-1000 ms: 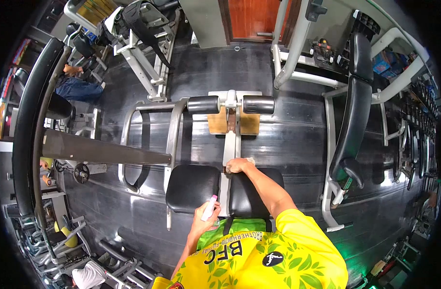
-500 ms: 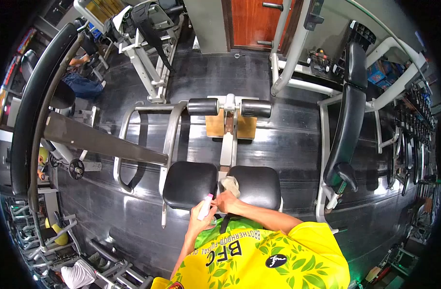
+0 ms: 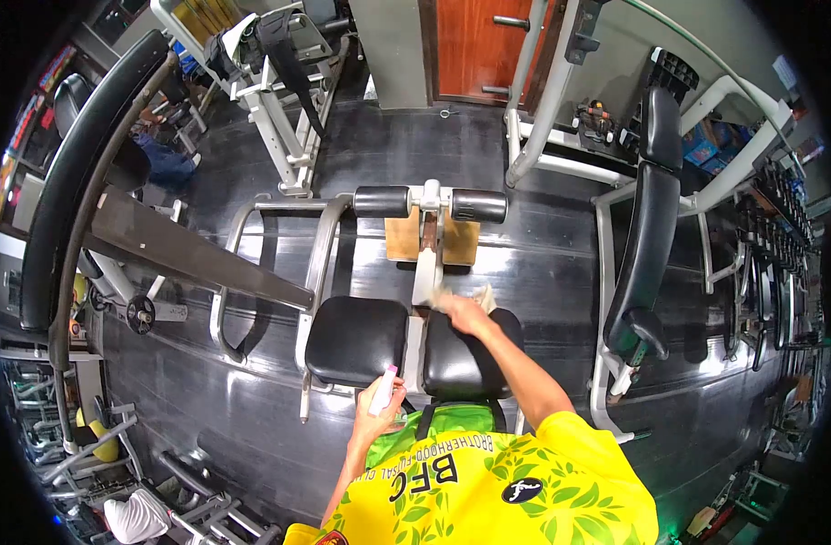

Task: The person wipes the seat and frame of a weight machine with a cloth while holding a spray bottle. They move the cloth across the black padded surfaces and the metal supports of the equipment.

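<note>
My left hand (image 3: 368, 421) is closed around a spray bottle (image 3: 382, 392) with a white head and a pink tip, just in front of the left black seat pad (image 3: 356, 341). Part of a clear body shows below the head. Over the far edge of the right black seat pad (image 3: 452, 363), my right hand (image 3: 468, 316) grips a pale cloth (image 3: 484, 297). The hand is slightly blurred and sits close to the whitish metal beam (image 3: 427, 272) between the pads. Its fingertips are partly hidden by the cloth and the blur.
Two black padded rollers (image 3: 382, 202) cross the beam's far end, above a wooden plate (image 3: 403, 238). A long metal arm (image 3: 197, 247) reaches in from the left. To the right stands an upright black bench (image 3: 652, 236). A person's leg (image 3: 164, 162) shows at far left.
My right hand has moved forward with the cloth, from the near edge of the pads to the right pad's far edge. My left hand stays nearly in place with the spray bottle.
</note>
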`<state>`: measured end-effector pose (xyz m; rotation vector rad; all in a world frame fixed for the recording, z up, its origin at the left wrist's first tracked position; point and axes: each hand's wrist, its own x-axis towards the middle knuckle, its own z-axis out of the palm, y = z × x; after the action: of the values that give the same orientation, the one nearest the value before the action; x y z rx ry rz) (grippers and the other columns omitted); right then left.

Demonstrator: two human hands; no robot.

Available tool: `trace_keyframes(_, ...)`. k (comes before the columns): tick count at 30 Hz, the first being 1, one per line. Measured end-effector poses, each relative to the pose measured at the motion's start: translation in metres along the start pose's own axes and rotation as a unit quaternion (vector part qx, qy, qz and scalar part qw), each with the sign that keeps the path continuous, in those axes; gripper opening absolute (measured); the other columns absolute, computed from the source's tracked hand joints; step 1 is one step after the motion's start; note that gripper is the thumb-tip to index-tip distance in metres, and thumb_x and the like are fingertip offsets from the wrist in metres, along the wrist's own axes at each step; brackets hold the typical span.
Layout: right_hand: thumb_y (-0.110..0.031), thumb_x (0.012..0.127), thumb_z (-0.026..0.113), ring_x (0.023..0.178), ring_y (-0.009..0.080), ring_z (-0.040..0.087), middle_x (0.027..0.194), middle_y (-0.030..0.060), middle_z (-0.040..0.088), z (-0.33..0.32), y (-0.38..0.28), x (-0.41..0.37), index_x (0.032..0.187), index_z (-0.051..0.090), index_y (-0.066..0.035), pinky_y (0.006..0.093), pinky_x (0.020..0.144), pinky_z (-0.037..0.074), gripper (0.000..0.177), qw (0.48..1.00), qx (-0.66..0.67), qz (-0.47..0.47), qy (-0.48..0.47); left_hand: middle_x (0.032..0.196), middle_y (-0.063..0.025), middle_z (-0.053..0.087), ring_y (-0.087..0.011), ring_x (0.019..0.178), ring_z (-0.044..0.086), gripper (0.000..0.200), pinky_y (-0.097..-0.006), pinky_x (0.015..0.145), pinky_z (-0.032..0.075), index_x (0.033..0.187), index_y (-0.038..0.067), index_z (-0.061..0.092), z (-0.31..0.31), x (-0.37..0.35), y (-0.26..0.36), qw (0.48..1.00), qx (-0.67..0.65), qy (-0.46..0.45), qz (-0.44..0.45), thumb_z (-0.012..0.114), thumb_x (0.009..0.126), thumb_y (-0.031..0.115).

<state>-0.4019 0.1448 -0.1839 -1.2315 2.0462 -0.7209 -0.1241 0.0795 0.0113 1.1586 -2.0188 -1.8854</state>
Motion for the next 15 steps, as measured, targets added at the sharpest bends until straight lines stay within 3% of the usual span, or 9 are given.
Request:
trace_keyframes(1,-0.026,0.091,0.052,0.131,0.0293,0.042,0.138,0.0051,0.049,0.009,-0.013,-0.008,0.129,0.054,-0.025,0.0586,0.109,0.026,0.038,0.993,-0.106,0.060,-0.001,0.075,-0.0034,0.065,-0.0065,0.056,0.056,0.020,-0.0239,0.053,0.046,0.103,0.001,0.063,0.001,-0.002,0.001,1.000,0.008,-0.003,-0.005,0.066,0.086,0.011)
trace_keyframes(2,-0.026,0.091,0.052,0.131,0.0293,0.042,0.138,0.0051,0.049,0.007,-0.020,-0.006,0.129,0.054,-0.025,0.0586,0.109,0.026,0.038,0.993,-0.105,0.061,0.000,0.075,-0.0034,0.065,-0.0065,0.056,0.056,0.020,-0.0239,0.053,0.046,0.103,0.001,0.063,0.001,-0.003,0.000,1.000,0.009,-0.004,-0.005,0.066,0.086,0.011)
trace_keyframes(4,-0.031,0.091,0.052,0.136,0.0321,0.034,0.144,0.0015,0.043,-0.003,-0.029,0.000,0.134,0.048,-0.030,0.0709,0.106,0.015,0.044,0.983,-0.087,0.147,-0.073,0.076,-0.0033,0.065,-0.0065,0.056,0.056,0.020,-0.0237,0.053,0.046,0.103,0.001,0.063,0.002,-0.006,-0.004,1.000,0.014,-0.002,-0.005,0.067,0.086,0.012)
trace_keyframes(5,-0.037,0.091,0.051,0.135,0.0336,0.035,0.143,0.0023,0.044,0.000,-0.029,-0.003,0.136,0.047,-0.032,0.0755,0.102,0.013,0.045,0.980,-0.112,0.156,-0.052,0.076,-0.0033,0.065,-0.0065,0.056,0.056,0.020,-0.0237,0.053,0.046,0.103,0.001,0.063,0.004,-0.009,-0.007,1.000,0.011,0.000,-0.007,0.067,0.086,0.012)
trace_keyframes(9,-0.033,0.092,0.050,0.132,0.0321,0.040,0.141,0.0032,0.047,0.001,-0.011,0.000,0.137,0.046,-0.033,0.0724,0.104,0.017,0.045,0.985,-0.070,0.141,-0.071,0.078,-0.0036,0.065,-0.0067,0.056,0.057,0.021,-0.0234,0.053,0.046,0.103,0.001,0.063,0.005,-0.014,-0.011,1.000,-0.011,0.006,-0.003,0.067,0.086,0.011)
trace_keyframes(11,-0.026,0.093,0.049,0.127,0.0301,0.046,0.137,0.0023,0.051,-0.002,0.005,-0.004,0.134,0.048,-0.033,0.0617,0.108,0.026,0.042,0.990,-0.052,0.116,-0.067,0.078,-0.0037,0.065,-0.0067,0.056,0.057,0.020,-0.0232,0.053,0.046,0.103,0.001,0.063,0.006,-0.017,-0.011,1.000,-0.017,0.007,-0.006,0.067,0.086,0.011)
trace_keyframes(12,-0.014,0.091,0.048,0.119,0.0300,0.053,0.125,0.0114,0.059,-0.019,-0.007,-0.025,0.129,0.055,-0.024,0.0424,0.105,0.038,0.040,0.989,-0.144,0.016,0.022,0.078,-0.0037,0.065,-0.0066,0.056,0.057,0.020,-0.0231,0.053,0.046,0.103,0.001,0.063,0.006,-0.019,-0.009,1.000,-0.014,0.007,-0.004,0.067,0.086,0.010)
trace_keyframes(14,-0.011,0.091,0.046,0.122,0.0306,0.051,0.128,0.0118,0.057,-0.037,0.013,-0.042,0.128,0.056,-0.023,0.0428,0.102,0.042,0.040,0.990,-0.138,0.003,-0.019,0.078,-0.0036,0.065,-0.0065,0.056,0.057,0.020,-0.0229,0.053,0.046,0.103,0.001,0.063,0.005,-0.020,-0.009,1.000,-0.012,0.006,-0.003,0.067,0.085,0.010)
trace_keyframes(15,-0.010,0.091,0.046,0.123,0.0307,0.050,0.129,0.0128,0.056,-0.049,0.011,-0.055,0.128,0.056,-0.023,0.0432,0.102,0.042,0.040,0.990,-0.131,0.043,-0.011,0.081,-0.0050,0.065,-0.0072,0.057,0.057,0.021,-0.0234,0.054,0.047,0.104,-0.001,0.062,0.004,-0.020,-0.009,1.000,-0.008,0.002,-0.008,0.066,0.085,0.007)
